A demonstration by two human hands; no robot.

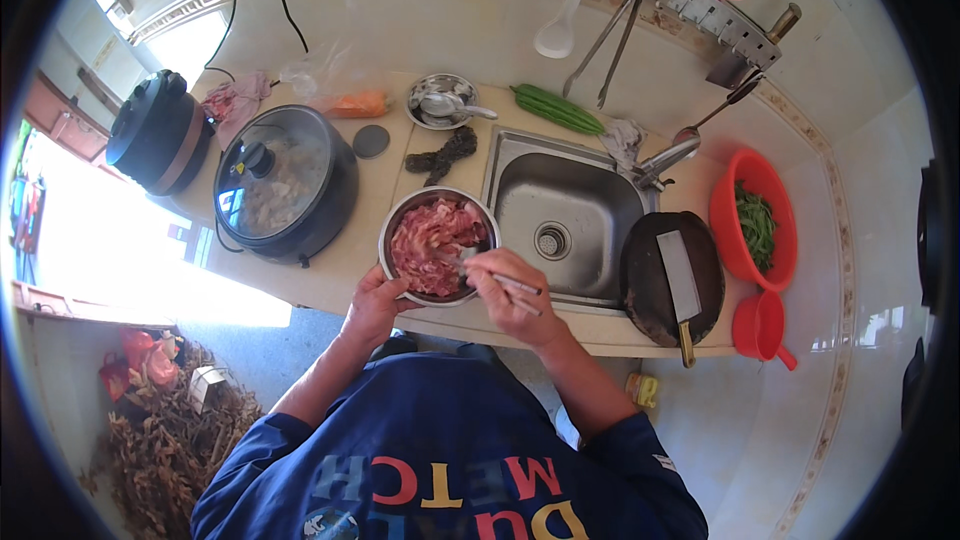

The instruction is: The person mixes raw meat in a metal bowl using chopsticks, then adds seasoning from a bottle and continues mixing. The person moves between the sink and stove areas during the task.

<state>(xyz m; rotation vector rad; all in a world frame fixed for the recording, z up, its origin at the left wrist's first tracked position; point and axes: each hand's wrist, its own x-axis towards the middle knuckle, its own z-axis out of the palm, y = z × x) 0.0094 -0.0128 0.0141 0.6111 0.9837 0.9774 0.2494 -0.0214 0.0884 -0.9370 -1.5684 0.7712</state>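
A steel bowl [388,262] of sliced raw meat [431,240] stands near the counter's front edge, left of the sink. My left hand [374,306] grips its lower left rim, thumb on top. In my right hand [517,300] is a pair of chopsticks [516,285], their far ends reaching into the meat at the bowl's right side; the tips are hard to make out. Behind the bowl lies a dark, crumpled scrubbing pad [442,155]. Farther back, a small steel bowl [415,114] holds a metal spoon [444,104].
Left stands a lidded electric pot [330,202]. The steel sink [570,199] adjoins the meat bowl. A cleaver [679,277] lies on a round dark chopping board [637,262], handle over the front edge. Farther right are a red basin [731,240] of greens and a red dipper [759,326]. A green gourd [556,109] lies behind the sink.
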